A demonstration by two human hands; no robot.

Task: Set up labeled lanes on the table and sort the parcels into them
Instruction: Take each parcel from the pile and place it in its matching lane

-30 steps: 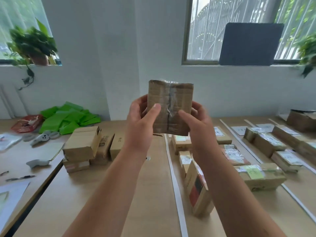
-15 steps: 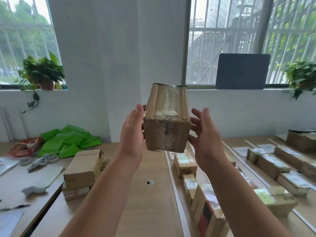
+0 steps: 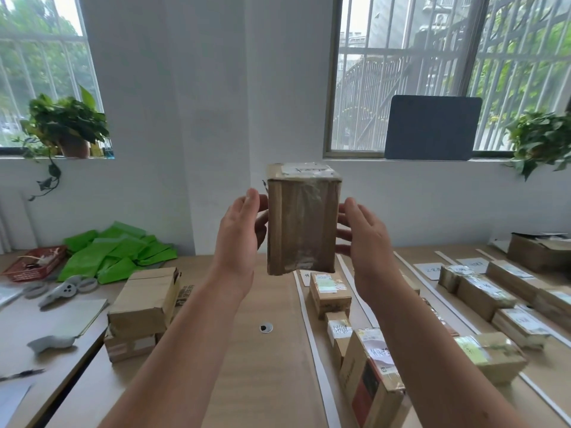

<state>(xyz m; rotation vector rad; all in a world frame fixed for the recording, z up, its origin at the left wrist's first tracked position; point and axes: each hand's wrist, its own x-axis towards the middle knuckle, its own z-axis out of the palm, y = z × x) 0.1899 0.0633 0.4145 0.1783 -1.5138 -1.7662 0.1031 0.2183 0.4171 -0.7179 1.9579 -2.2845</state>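
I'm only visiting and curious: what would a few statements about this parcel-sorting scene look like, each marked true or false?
1. The left hand and right hand hold the parcel in the air. True.
2. Its white label faces downward. False: it sits on the top face.
3. Scissors lie to the person's left. True.
4. Green strips divide the lanes. False: the strips are white.
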